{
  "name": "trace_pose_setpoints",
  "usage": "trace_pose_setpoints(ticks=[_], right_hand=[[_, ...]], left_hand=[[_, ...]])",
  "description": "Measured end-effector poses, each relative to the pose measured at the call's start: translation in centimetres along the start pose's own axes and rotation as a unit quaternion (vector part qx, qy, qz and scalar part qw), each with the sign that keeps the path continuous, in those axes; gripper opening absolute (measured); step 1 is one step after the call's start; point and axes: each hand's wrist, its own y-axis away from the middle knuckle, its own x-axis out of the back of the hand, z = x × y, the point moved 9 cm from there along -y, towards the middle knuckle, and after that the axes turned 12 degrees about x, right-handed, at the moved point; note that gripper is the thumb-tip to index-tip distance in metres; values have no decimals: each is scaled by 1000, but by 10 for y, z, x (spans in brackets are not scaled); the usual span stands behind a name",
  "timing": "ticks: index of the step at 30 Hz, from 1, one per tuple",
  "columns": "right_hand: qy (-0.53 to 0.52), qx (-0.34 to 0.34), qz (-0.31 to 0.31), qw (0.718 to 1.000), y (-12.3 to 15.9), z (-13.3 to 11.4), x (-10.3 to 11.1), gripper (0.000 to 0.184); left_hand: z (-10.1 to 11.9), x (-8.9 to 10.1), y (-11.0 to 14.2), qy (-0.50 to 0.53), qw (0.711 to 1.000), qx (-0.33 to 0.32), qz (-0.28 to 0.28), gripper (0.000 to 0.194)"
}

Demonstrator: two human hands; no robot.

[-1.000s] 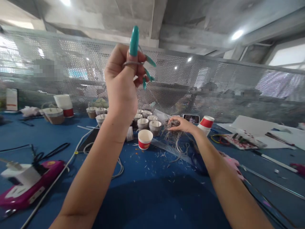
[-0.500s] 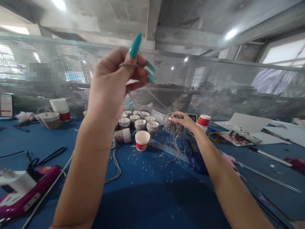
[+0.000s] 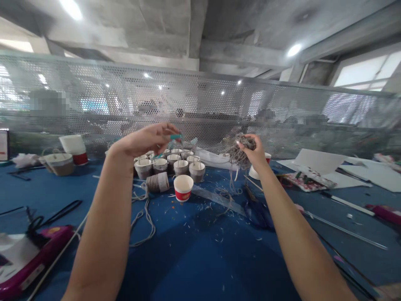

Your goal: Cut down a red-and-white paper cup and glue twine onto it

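Observation:
My right hand (image 3: 257, 151) is closed around a tangled bundle of grey yarn (image 3: 241, 151), lifted above the table, with loose strands hanging down. My left hand (image 3: 152, 140), with long teal nails, is over the group of cord-wrapped paper cups (image 3: 181, 167). Its fingers are apart, and I make out nothing held between them. In front of the group stands a red and white paper cup (image 3: 183, 189), upright and unwrapped. Beside it a cord-wrapped cup (image 3: 157, 182) lies on its side, with loose grey cord (image 3: 152, 221) trailing from near it across the table.
Blue-handled scissors (image 3: 258, 212) lie below my right hand. At left are a purple power strip (image 3: 37, 263), a wrapped basket-like cup (image 3: 61, 164) and stacked cups (image 3: 74, 148). White papers (image 3: 322, 163) lie at right. A perforated metal screen (image 3: 213, 100) stands behind the table.
My left hand has come down from high up toward the cups, and its pinch on a grey cord has loosened. My right hand has raised the yarn bundle slightly and moved right.

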Motion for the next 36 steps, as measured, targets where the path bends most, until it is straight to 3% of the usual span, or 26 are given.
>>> trace_pose_setpoints(ticks=[1,3,5,9,12,15,17,20,22,23,25,28,33,36], right_hand=[[7,23,3,1000,-1,-6,0,37],[16,67,6,998,-4,-20,-1,34],[15,100,4,995,-5,-34,-4,31],[3,141,3,990,-7,-61,-14,26],[-1,159,10,987,-9,-75,-20,20],[-7,172,-1,985,-10,-88,-28,12],[-9,194,-6,981,-9,-99,-33,10],[-6,230,-3,973,-7,-114,-36,8],[-6,243,-2,970,-5,-121,-38,9],[-7,248,-3,969,-4,-124,-39,9],[-10,257,-10,966,-2,-130,-42,10],[-19,271,-46,961,-1,-136,-49,13],[-12,290,-88,953,0,-138,-56,15],[-18,292,-114,949,0,-136,-58,18]], left_hand=[[-6,-16,5,-66,993,16,-100,39],[-17,-42,22,-159,949,47,-267,50],[-14,-59,36,-196,912,44,-357,63],[14,-84,46,-204,889,-34,-408,70],[23,-95,51,-229,876,-61,-419,71],[23,-97,44,-278,885,-68,-366,75],[26,-95,26,-304,913,-79,-262,67],[37,-87,-10,-303,947,-102,-11,33],[41,-75,-22,-292,928,-111,202,27],[39,-76,-27,-306,908,-109,263,31],[31,-88,-37,-364,878,-96,297,36],[20,-95,-46,-415,858,-86,290,30],[17,-98,-53,-407,882,-149,186,19],[19,-90,-53,-368,897,-177,169,22]])
